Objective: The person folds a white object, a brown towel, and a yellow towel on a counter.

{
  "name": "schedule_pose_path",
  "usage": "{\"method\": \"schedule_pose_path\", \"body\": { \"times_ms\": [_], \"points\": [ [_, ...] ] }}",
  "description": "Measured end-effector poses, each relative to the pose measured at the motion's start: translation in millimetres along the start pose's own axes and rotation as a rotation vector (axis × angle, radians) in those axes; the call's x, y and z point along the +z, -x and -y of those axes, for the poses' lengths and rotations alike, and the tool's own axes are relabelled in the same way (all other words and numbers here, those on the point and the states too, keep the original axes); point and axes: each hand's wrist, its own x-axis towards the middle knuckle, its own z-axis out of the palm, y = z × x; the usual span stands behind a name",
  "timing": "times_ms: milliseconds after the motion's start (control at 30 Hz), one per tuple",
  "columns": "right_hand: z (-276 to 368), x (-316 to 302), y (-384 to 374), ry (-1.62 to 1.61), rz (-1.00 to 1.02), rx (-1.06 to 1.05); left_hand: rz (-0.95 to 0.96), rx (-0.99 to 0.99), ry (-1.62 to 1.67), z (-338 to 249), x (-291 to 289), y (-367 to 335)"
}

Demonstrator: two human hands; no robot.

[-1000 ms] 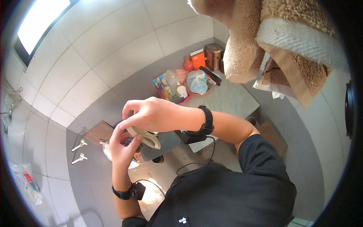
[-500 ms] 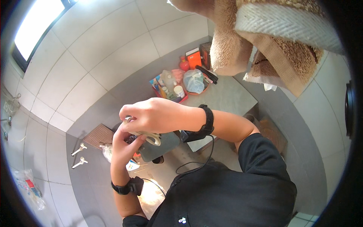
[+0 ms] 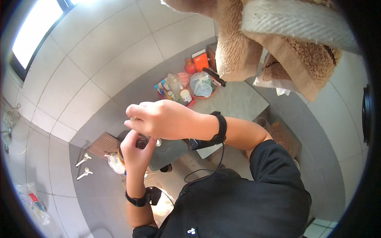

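My right hand (image 3: 158, 119) reaches across from the right, its fingers curled over a pale cream object (image 3: 158, 142). Only a small rounded end of that object shows below the palm; a loop-shaped part was visible earlier. Just below, my left hand (image 3: 135, 151) is closed round a dark, shiny, tangled clump (image 3: 141, 142), which shows between thumb and fingers. Both hands are touching or nearly so, and they hide most of what they hold. Each wrist wears a black strap with a small device.
A grey slab (image 3: 238, 103) carries a red tray (image 3: 192, 103) of bottles and a bowl with a bagged item (image 3: 201, 85). Brown towels (image 3: 238, 51) hang close at upper right. White taps (image 3: 83, 158) stick out from the left wall. A dark grey-green surface (image 3: 172, 152) lies below the hands.
My right hand has turned slightly and now covers the pale loop that showed before. My left hand and forearm have moved a little to the right. The view has shifted slightly.
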Motion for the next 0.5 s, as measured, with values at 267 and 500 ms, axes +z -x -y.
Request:
{"method": "schedule_pose_path", "body": {
  "times_ms": [267,500],
  "points": [
    [-4.1,-5.4,3.4,-0.124,-0.062,0.019,-0.075,0.01,0.031,7.9,9.4,-6.0],
    [-8.2,-9.5,3.1,-0.197,-0.067,0.034,0.017,-0.003,0.086,6.9,11.0,-7.6]
  ]
}}
